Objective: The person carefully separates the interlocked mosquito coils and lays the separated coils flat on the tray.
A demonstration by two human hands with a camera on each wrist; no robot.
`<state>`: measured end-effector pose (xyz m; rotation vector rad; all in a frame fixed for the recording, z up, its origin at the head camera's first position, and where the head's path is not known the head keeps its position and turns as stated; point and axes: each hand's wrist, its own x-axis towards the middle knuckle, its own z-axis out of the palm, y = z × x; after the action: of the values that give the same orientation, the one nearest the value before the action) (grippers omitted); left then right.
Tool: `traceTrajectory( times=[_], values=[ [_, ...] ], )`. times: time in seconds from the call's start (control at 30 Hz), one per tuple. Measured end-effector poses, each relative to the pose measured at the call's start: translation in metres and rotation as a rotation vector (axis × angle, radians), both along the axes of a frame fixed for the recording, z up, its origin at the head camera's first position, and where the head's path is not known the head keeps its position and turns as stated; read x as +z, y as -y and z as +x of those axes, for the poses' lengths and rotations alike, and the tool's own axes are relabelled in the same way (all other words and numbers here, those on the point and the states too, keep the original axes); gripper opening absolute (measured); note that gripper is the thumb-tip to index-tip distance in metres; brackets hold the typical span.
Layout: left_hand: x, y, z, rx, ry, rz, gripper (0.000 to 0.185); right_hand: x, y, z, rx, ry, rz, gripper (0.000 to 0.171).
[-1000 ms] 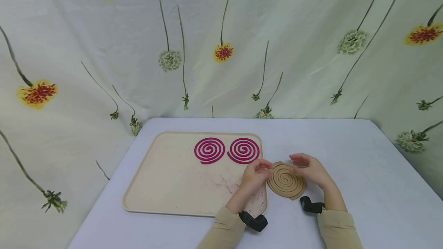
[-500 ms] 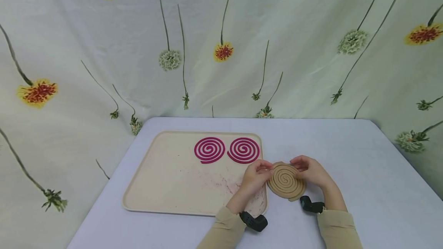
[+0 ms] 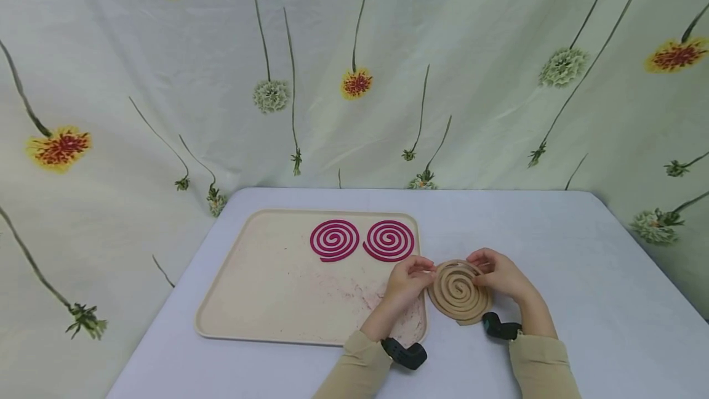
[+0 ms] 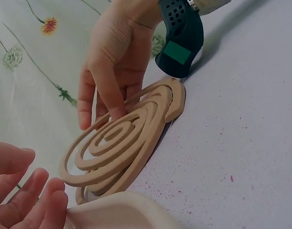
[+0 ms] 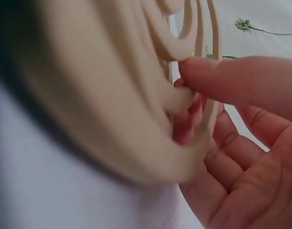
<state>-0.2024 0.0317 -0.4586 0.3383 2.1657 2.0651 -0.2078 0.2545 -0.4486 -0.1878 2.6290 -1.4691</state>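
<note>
The tan spiral coil of thin brittle-looking material (image 3: 458,292), a nested pair, sits lower centre of the head view on the pale tabletop (image 3: 581,288), just right of the beige tray (image 3: 266,288). The right hand (image 3: 498,276) pinches an outer ring, lifting it off the one below; the left hand (image 3: 408,279) touches the opposite edge, fingers loosely curled. Prying unevenly could snap a thin ring. Two magenta spiral coils (image 3: 335,240) lie on the tray.
</note>
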Motion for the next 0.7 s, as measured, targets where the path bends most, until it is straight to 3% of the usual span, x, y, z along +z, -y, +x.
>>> traceTrajectory(
  times=[0.33,0.7],
  values=[
    [0.0004,-0.0001,0.0001,0.005,-0.006,-0.018,0.017,0.004,0.0035,-0.0021,-0.042,0.013,0.119,0.038],
    [0.0041,0.0002,0.0008,0.002,0.021,-0.033,0.016,0.0045,0.0036,-0.003,-0.042,0.017,0.155,0.038]
  ],
)
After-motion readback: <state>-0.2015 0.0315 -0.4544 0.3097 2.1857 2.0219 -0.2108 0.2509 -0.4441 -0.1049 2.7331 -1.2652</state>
